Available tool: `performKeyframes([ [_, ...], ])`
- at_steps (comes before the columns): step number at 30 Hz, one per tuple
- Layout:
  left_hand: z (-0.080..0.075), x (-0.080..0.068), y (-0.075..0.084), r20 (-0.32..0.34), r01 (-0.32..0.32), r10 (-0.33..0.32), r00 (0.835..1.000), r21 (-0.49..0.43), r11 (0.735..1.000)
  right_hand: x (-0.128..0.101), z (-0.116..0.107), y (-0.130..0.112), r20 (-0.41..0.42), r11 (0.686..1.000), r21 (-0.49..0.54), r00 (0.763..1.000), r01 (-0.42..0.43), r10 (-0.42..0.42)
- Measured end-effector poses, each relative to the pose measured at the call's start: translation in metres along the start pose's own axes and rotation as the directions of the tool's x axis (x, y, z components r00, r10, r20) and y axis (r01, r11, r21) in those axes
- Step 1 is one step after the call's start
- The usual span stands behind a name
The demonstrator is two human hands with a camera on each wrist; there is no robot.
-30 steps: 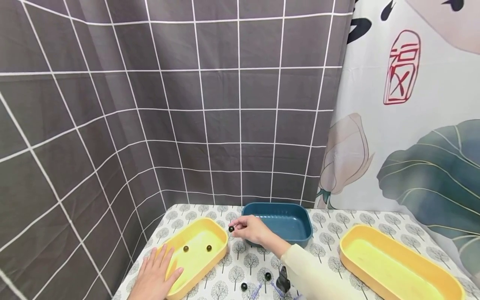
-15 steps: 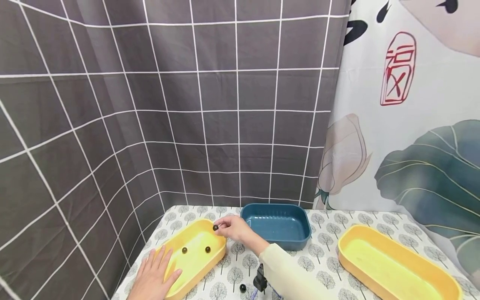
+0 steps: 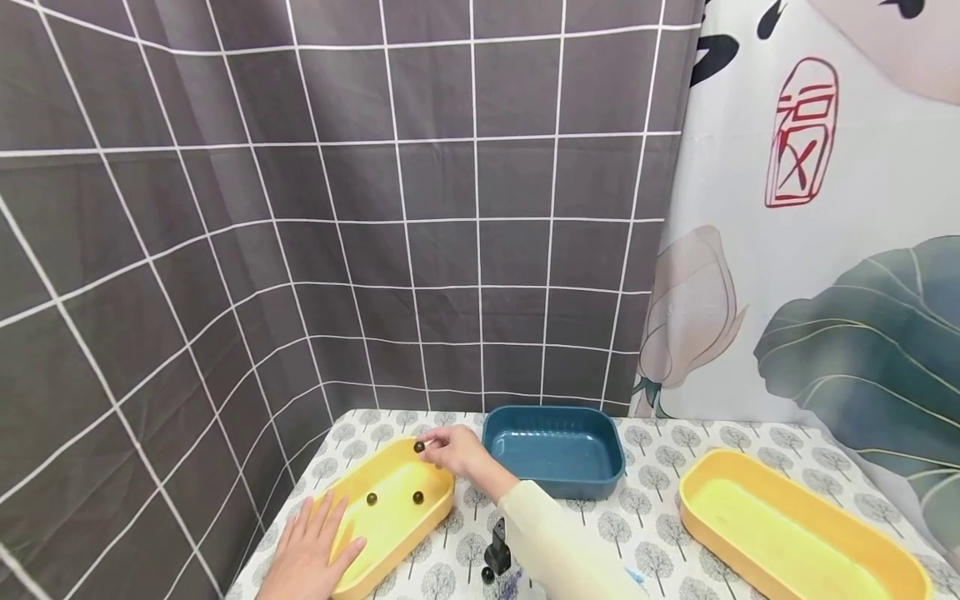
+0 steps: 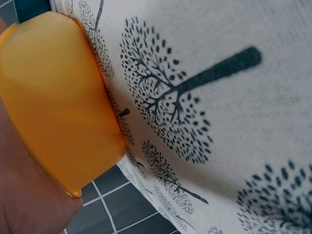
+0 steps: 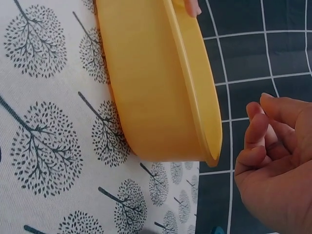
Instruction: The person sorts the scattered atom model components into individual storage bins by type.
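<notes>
Right hand [image 3: 457, 452] now over yellow tray [image 3: 352, 500] — blue tub [image 3: 553, 450] beside

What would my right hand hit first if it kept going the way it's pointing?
Probably nothing on the table. The right hand, pinching a dark bead, points left over the far end of the left yellow tray; beyond that lies the grey grid curtain, though depth is hard to judge.

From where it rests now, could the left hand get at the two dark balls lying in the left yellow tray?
Probably yes. The left hand rests on the near end of the left yellow tray, fingers over the rim, and the two dark balls lie uncovered just beyond its fingertips. The right hand holds a third ball above the far end, out of the way.
</notes>
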State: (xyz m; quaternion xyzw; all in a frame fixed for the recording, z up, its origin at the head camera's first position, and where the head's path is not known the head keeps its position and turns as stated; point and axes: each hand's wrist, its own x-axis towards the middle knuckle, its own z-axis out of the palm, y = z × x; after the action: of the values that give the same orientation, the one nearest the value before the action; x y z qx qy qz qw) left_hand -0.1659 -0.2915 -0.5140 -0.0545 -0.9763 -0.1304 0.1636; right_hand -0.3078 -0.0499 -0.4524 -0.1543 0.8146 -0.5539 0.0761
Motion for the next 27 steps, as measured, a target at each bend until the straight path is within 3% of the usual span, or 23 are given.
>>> performKeyframes([
  [8, 0.002, 0.003, 0.001, 0.011, -0.005, 0.005, 1.000, -0.010, 1.000, -0.002, -0.007, 0.005, 0.009, 1.000, 0.017, 1.000, 0.001, -0.001],
  [15, 0.002, 0.001, 0.001, -0.016, -0.011, 0.010, 1.000, -0.012, 1.000, -0.011, -0.029, 0.006, 0.020, 0.998, -0.039, 0.999, 0.051, -0.050],
  [27, -0.002, 0.000, 0.002, -0.007, -0.008, 0.008, 1.000, -0.015, 1.000, -0.037, -0.061, 0.016, 0.160, 0.996, -0.004, 0.984, 0.085, -0.083],
])
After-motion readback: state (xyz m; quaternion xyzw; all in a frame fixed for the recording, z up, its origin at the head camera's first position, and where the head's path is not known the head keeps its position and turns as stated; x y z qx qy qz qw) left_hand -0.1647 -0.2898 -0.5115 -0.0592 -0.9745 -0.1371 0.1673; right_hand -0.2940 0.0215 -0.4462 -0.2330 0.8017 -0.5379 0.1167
